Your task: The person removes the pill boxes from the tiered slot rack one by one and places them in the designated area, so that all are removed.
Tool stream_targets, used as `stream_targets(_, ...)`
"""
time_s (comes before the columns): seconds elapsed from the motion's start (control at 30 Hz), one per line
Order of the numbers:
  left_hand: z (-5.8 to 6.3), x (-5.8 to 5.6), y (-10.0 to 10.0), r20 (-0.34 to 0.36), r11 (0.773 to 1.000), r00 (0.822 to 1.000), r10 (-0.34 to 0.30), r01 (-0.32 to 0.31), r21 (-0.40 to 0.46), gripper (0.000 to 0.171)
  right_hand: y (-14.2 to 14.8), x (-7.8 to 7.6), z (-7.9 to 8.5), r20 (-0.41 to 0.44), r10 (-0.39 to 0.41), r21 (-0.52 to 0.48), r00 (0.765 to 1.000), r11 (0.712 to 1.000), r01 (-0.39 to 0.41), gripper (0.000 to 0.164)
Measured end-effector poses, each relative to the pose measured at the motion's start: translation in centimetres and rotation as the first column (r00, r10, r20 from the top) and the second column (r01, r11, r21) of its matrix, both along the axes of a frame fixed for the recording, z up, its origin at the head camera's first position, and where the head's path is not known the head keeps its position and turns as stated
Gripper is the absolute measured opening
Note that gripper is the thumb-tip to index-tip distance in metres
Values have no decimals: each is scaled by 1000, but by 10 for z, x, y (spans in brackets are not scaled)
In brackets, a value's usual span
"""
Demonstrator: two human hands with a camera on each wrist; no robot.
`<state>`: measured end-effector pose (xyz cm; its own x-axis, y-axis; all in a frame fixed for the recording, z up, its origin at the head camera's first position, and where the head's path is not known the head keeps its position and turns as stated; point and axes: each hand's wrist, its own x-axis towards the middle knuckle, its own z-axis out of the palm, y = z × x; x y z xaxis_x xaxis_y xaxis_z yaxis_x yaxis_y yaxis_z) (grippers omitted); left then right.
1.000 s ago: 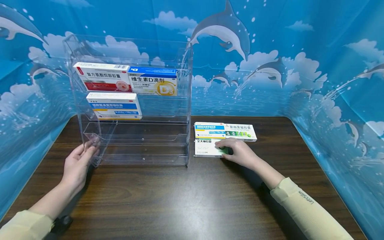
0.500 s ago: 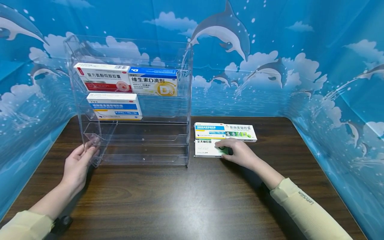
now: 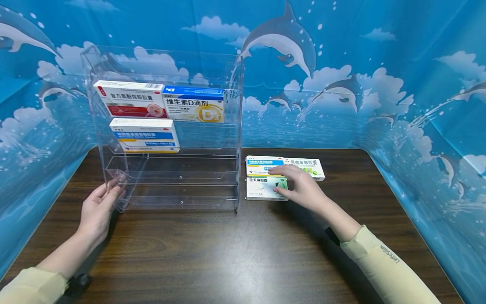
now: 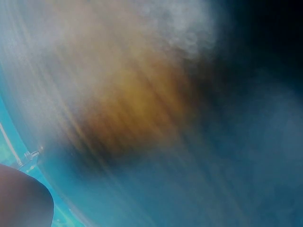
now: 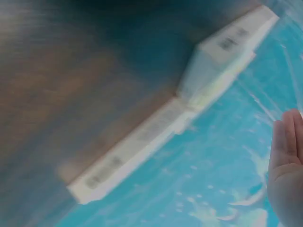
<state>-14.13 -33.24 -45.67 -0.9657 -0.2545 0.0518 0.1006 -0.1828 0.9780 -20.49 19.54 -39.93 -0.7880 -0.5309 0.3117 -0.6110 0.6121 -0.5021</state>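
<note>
A clear acrylic display rack (image 3: 182, 200) stands on the table, and my left hand (image 3: 95, 211) grips its lower left side panel between thumb and fingers. In the left wrist view only a rounded, blurred part of that hand (image 4: 23, 201) shows. My right hand (image 3: 303, 188) hovers over several flat medicine boxes right of the rack, fingers slightly bent and apart. Under its thumb lies a white and green medicine box (image 3: 262, 190). Behind that are a blue and yellow striped box (image 3: 260, 164) and a white box with green pictures (image 3: 317, 169). Whether the fingertips touch them is unclear.
The rack's upper tiers hold a red and white box (image 3: 130, 99), a yellow and blue vitamin D box (image 3: 190, 107) and another blue-striped box (image 3: 146, 137). Blue dolphin-print cloth (image 3: 322, 118) walls the wooden table (image 3: 212, 261) at back and sides.
My right hand has loosened from the white and green box. Its fingers have spread and shifted slightly back over the blue-striped box. The left hand keeps its place on the rack.
</note>
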Motion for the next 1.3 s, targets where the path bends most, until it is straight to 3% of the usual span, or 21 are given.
stream_targets(0.2, -1, -2, 1, -26, 999, 1000, 0, 1, 37, 28, -14, 6, 27, -62, 28, -103, 998, 994, -34, 47)
stream_targets(0.5, -2, 0, 0, -35, 999, 999, -1, 3, 54, 30, -56, 7, 59, -140, 118, -226, 983, 963, -148, 44)
stream_targets(0.63, -3, 0, -1, -17, 1000, 1000, -1, 1, 20, 29, -77, 3, 66, -166, 142, -236, 976, 955, -179, 42)
stream_targets(1.03, -1, -1, 1, -28, 999, 1000, -4, 5, 42, 32, -137, -16, 78, -158, 220, -235, 963, 939, -253, 39)
stream_targets(1.3, -3, -1, 0, -18, 1000, 1000, -5, 6, 27, 29, -170, -27, 84, -66, 210, -229, 976, 948, -219, 40)
